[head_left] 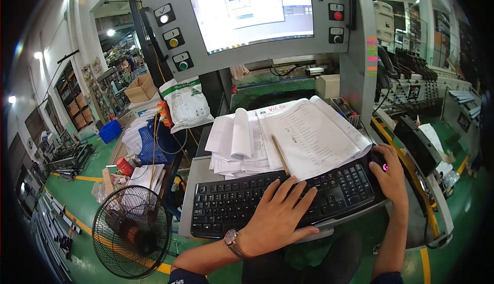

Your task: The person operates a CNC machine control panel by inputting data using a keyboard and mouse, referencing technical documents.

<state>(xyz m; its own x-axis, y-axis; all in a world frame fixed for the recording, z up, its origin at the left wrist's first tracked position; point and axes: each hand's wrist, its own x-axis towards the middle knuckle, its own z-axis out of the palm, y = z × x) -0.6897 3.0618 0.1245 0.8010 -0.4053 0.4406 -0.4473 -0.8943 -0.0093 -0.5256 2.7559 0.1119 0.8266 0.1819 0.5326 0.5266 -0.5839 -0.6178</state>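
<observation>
My left hand [278,217] lies with spread fingers over the right-middle part of a black keyboard [221,204], a wristwatch on its wrist. At the keyboard's right end, my right hand [392,173] is wrapped round a dark mouse [380,161] with a pink glowing mark. Behind the keyboard, printed papers [309,134] lie in a stack, some curled at the edges. A pencil [280,155] rests on them, its lower end near the keys. Above, a lit monitor [252,6] shows an open window, set in a grey panel with buttons on both sides.
A black fan [133,232] stands at the lower left. Beyond it are a blue basket [153,142], a red-capped container [124,166] and a white bag [186,104]. A metal frame with a yellow bar [411,173] is on the right. Cardboard box [141,89] behind left.
</observation>
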